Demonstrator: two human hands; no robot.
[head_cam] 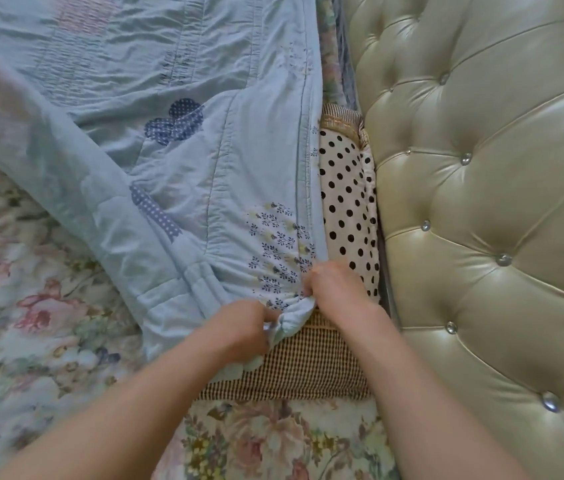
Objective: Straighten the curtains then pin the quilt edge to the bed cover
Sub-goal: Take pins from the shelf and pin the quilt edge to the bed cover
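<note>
A: What fills the right side of the frame?
B: A cream tufted headboard (502,209) with shiny buttons.
A: And beside it?
B: A white pillow with black dots (346,206), standing between headboard and bedding at centre right. Below it lies a brown checked cushion (305,362).

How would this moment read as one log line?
step: pinning quilt | left hand: gripping quilt corner | right hand: gripping same | pin: unseen
</note>
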